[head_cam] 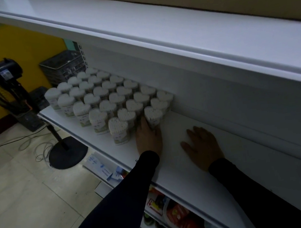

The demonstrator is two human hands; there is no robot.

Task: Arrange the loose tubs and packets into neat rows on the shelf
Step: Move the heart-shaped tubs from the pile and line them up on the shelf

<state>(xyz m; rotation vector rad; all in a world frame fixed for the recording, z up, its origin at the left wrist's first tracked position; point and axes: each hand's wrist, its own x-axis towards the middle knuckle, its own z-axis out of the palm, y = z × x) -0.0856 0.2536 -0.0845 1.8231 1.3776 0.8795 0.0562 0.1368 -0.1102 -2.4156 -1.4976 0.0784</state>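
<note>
a fan stand and basket sit at the frame's left, beyond the shelf end. left hand touches the nearest heart-shaped tub, its fingers hidden; right hand lies flat, fingers spread, on bare shelf at centre.

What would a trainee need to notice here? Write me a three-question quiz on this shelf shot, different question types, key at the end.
1. True or false: the right hand grips a tub.
2. Multiple choice: the left hand touches A) the nearest heart-shaped tubs, B) the black basket, C) the fan.
3. Fill in: the tubs stand in rows at the ____ end of the white shelf, as this view shows it.

Key
1. False: it lies flat on bare shelf, apart from the tubs.
2. A: its fingers reach the base of the nearest tubs.
3. Left.
</note>
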